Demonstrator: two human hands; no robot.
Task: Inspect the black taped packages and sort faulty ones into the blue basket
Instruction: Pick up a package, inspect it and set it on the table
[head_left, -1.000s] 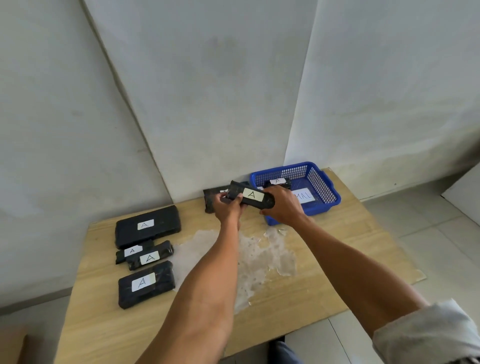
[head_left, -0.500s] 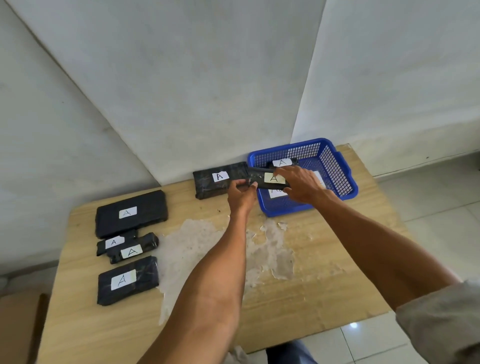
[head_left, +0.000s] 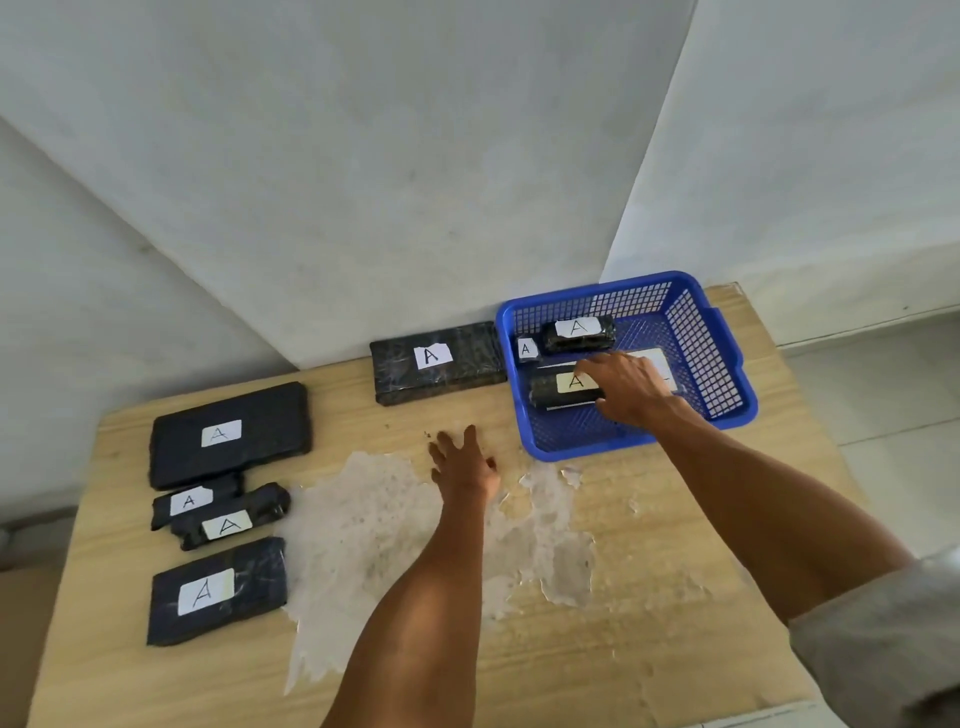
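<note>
While right hand (head_left: 631, 387) covers one end, package (head_left: 545, 391) lies crosswise in basket (head_left: 587, 444).

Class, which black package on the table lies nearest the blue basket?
The wide package by the wall, just left of the blue basket; the other four sit grouped at the table's left end.

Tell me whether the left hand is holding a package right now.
No, the left hand is spread open over the middle of the table, with nothing in it.
</note>
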